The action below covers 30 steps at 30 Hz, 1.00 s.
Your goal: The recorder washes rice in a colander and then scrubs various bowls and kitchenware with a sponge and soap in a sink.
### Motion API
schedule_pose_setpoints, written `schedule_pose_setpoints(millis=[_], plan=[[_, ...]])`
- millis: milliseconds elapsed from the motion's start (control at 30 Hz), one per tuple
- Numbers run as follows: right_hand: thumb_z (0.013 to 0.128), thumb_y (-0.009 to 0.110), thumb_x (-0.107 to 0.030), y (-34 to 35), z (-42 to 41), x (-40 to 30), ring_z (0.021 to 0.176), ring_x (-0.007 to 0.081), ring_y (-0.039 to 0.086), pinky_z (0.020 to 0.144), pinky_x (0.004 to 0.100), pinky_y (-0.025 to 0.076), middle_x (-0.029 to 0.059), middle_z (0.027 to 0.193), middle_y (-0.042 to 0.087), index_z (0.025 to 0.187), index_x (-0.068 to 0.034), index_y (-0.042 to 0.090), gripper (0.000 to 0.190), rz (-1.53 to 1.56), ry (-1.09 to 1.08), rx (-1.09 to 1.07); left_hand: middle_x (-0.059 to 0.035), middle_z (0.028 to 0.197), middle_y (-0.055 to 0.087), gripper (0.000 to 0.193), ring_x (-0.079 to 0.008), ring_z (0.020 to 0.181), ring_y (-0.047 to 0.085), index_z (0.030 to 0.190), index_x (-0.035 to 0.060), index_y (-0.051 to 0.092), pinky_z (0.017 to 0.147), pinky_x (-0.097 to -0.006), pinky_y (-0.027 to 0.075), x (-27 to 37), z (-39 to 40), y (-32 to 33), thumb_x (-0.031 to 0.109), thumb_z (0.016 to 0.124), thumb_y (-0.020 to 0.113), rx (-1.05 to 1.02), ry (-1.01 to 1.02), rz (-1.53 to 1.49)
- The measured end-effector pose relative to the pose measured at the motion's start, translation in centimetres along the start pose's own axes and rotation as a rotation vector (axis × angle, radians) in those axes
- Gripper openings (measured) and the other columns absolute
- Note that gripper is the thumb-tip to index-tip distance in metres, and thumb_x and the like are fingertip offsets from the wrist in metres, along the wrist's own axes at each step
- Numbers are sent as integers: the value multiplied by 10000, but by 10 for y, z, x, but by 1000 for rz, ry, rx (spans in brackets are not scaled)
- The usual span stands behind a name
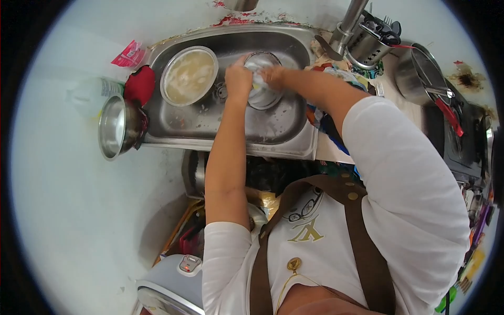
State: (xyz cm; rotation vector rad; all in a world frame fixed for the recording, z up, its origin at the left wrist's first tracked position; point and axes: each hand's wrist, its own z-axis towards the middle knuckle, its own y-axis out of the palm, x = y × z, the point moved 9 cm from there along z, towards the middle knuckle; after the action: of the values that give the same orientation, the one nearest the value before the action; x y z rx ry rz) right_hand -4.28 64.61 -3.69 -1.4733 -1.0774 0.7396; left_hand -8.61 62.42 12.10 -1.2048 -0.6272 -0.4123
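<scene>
In the stainless steel sink (220, 132), my left hand (238, 80) grips the left side of a round, shiny bowl-like vessel (264, 100). My right hand (273, 76) reaches over the vessel's inside and is blurred. Whether its fingers hold anything is not clear; a small yellowish patch shows beside them. Left of my left hand, apart from it, a metal basin (189, 76) of cloudy, yellowish liquid with some foam rests in the sink. The drain (221, 91) lies between the two vessels.
A metal bowl (114, 128) leans by the sink's left edge, near a red pad (139, 84) and a pink packet (129, 54). On the right stand a faucet (346, 29), a utensil holder (366, 49), a saucepan (411, 78) and crumpled cloths (317, 118). A grey appliance (169, 271) sits lower left.
</scene>
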Motion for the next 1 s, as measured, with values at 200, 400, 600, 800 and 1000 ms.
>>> schedule_pose_setpoints(millis=[200,400,600,800,1000], plan=[[753,454,-255,119,-4,11,822,189,482,723,292,371,75,946,522,1120,-55,430,419,-94,-65,-306,-157,940,565,394,-318,909,495,997,228,582,809,-365,374,49,14,29,60,689,401,-78,13,-212],[758,458,-258,67,-12,11,899,197,500,841,326,321,54,1022,525,1141,-82,437,421,119,73,-394,-173,906,572,408,-322,885,519,1012,223,569,788,-372,392,29,28,26,52,693,380,-84,-79,-83],[745,447,-216,-54,-47,17,1027,206,472,997,365,167,45,1095,517,1131,-81,469,409,-625,-378,-241,-193,903,563,425,-339,865,533,1032,205,553,755,-388,408,-11,20,3,49,681,371,-140,-75,71],[769,393,-143,-26,-74,105,1217,183,234,1021,330,118,55,1327,244,1223,-84,339,461,-1008,-249,-172,-195,909,561,428,-331,882,528,1032,199,555,764,-376,404,65,36,41,47,679,366,-206,52,5],[700,506,-134,5,-50,4,972,218,480,796,306,398,94,1076,490,1013,-48,529,325,242,71,-188,-174,897,575,347,-275,845,549,1000,190,582,738,-331,413,35,17,24,101,707,419,-131,-28,-253]])
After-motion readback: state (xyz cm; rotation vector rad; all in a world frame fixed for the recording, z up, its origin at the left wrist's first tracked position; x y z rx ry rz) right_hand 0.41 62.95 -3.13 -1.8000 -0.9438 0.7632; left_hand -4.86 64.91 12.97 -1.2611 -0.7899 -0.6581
